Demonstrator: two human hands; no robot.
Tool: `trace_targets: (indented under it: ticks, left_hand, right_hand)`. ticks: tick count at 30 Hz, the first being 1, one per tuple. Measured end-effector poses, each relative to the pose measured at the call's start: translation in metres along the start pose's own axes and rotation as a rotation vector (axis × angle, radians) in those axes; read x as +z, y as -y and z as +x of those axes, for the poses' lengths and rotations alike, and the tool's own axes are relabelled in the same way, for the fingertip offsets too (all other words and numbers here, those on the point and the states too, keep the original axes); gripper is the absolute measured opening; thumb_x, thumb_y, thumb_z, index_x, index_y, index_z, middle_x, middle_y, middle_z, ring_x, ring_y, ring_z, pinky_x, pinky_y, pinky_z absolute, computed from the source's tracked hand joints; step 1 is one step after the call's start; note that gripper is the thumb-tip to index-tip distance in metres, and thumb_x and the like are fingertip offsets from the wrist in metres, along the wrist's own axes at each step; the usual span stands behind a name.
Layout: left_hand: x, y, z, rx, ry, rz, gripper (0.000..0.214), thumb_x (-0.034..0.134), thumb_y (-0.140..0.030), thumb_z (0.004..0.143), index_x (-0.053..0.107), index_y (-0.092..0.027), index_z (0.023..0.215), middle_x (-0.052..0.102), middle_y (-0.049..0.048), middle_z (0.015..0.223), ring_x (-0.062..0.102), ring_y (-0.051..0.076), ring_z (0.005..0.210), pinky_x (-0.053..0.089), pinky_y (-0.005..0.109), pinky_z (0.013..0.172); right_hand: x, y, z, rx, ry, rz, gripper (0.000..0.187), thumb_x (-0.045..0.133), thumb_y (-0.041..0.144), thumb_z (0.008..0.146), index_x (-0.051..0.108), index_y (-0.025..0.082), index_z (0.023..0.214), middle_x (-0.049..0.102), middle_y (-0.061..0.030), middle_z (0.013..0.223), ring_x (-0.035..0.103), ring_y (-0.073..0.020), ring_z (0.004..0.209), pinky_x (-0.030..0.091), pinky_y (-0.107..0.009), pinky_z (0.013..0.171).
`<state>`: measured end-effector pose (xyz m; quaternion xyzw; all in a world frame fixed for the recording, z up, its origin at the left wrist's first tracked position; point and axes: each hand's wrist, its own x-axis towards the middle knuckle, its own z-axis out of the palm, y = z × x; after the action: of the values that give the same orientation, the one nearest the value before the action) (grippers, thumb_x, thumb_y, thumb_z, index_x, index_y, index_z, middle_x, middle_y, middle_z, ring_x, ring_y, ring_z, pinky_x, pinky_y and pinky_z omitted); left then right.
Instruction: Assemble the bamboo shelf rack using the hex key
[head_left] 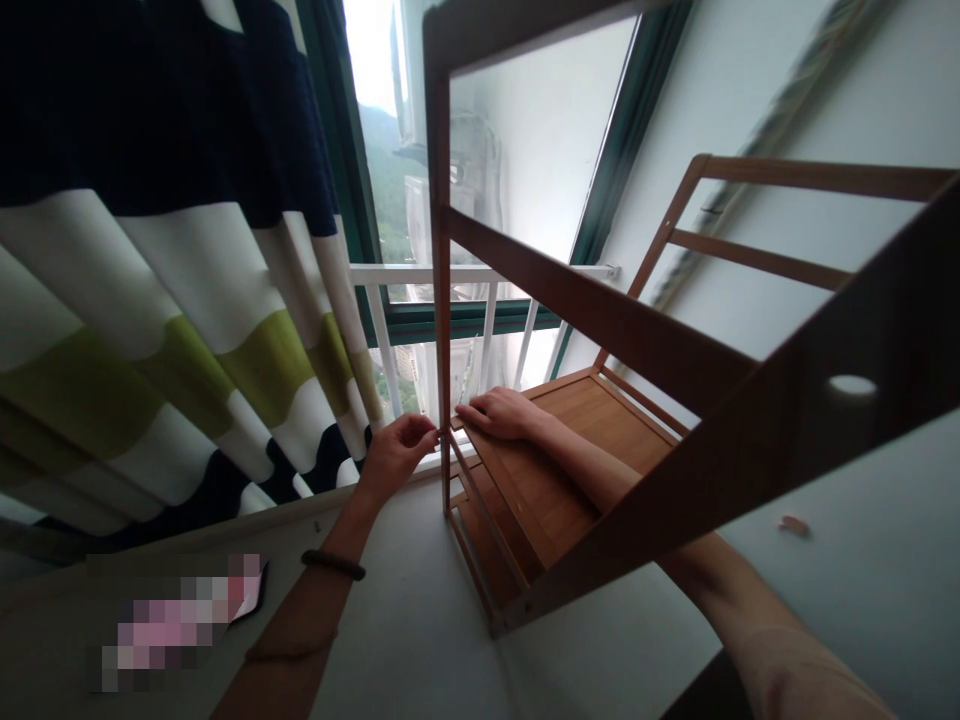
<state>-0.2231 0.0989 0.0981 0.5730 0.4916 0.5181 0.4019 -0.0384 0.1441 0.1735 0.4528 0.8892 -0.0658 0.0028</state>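
"Where's the wooden rack [592,305]?"
"Ahead — its upright post [441,330] between the 2 hands: left hand [401,450] nearer, pinched, contents unclear; right hand [501,412] open, resting on the shelf [559,500]."

Smooth, faintly glossy wood on the rack [619,408], matt cloth on the curtain [187,262], smooth glass in the window [551,135]

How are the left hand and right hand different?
The left hand is pinched closed at the wooden post; the right hand rests palm down on the shelf board. The left hand's wrist has a dark band; the right hand's shows none. Neither wears a glove.
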Motion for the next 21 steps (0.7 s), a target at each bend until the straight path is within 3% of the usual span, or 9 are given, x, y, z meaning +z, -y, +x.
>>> trace_targets:
  ticks: [10,21]
  left_hand:
    - [0.0036,-0.0071,-0.0021,-0.038,-0.046,-0.059,0.016,0.067,-0.029,0.061,0.056,-0.020,0.067,0.063,-0.0031,0.057,0.062,0.014,0.058,0.051,0.025,0.059]
    - [0.0021,-0.0092,-0.0030,-0.047,-0.046,-0.071,0.018,0.070,-0.031,0.060,0.058,-0.020,0.067,0.065,-0.0018,0.060,0.063,0.017,0.060,0.053,0.028,0.062]
  right_hand:
    - [0.0081,-0.0071,0.0042,-0.075,-0.028,-0.021,0.056,0.025,0.053,0.090,0.066,0.015,0.089,0.067,-0.0087,0.087,0.057,-0.0156,0.078,0.033,-0.023,0.066]
    - [0.0025,-0.0018,0.0017,-0.005,0.015,0.035,0.051,0.029,0.051,0.090,0.066,0.016,0.092,0.066,-0.0096,0.088,0.057,-0.0176,0.083,0.035,-0.024,0.070]
